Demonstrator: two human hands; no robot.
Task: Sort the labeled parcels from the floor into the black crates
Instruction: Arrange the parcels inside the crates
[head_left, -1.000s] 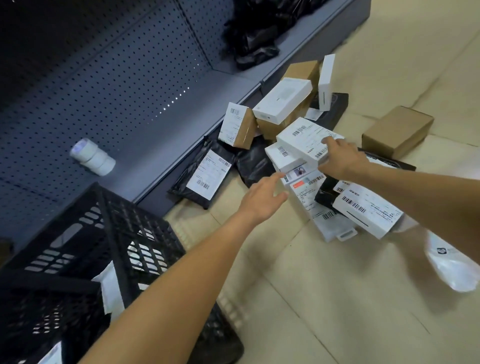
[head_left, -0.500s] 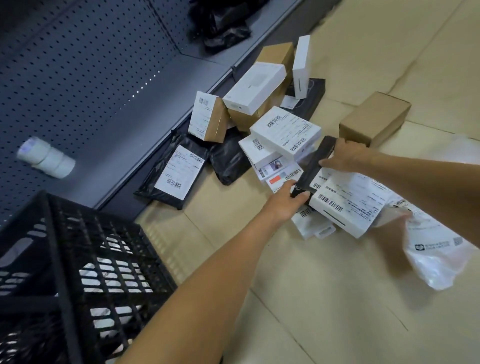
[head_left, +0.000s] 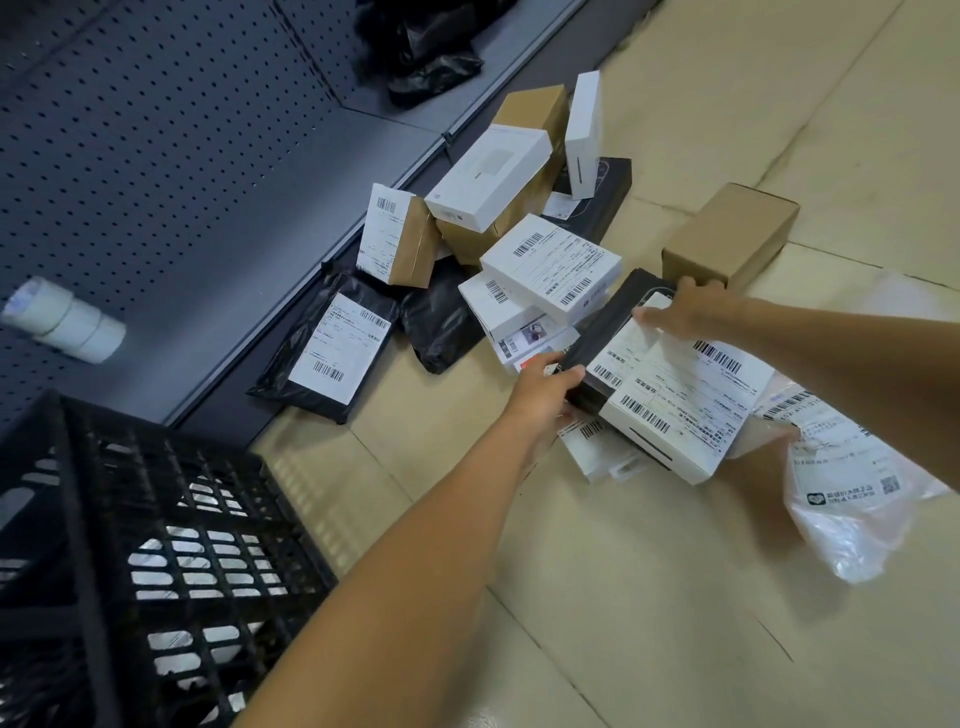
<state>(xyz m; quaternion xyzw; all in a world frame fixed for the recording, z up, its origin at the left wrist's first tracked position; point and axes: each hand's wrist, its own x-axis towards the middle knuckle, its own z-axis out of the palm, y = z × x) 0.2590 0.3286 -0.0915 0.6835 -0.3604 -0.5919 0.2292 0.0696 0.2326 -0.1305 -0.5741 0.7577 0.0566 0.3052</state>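
Note:
A flat black box (head_left: 608, 332) with a white label lies tilted in the parcel pile on the floor. My left hand (head_left: 545, 389) grips its near end. My right hand (head_left: 680, 312) holds its far end, fingers over the label. A white labeled box (head_left: 670, 415) lies against it on the right, and more white labeled boxes (head_left: 550, 265) are stacked behind. A black crate (head_left: 130, 561) stands at the lower left with white parcels showing through its lattice.
A black mailer bag (head_left: 332, 353) with a label lies by the grey shelf base (head_left: 218, 228). Brown boxes (head_left: 727, 234) and a clear plastic mailer (head_left: 852, 499) lie around the pile. Tape rolls (head_left: 67, 322) sit on the shelf. Black bags (head_left: 426, 47) are heaped at the top.
Both hands moved from the white boxes onto the flat black box and tipped it up out of the pile. The view shifted toward the pile.

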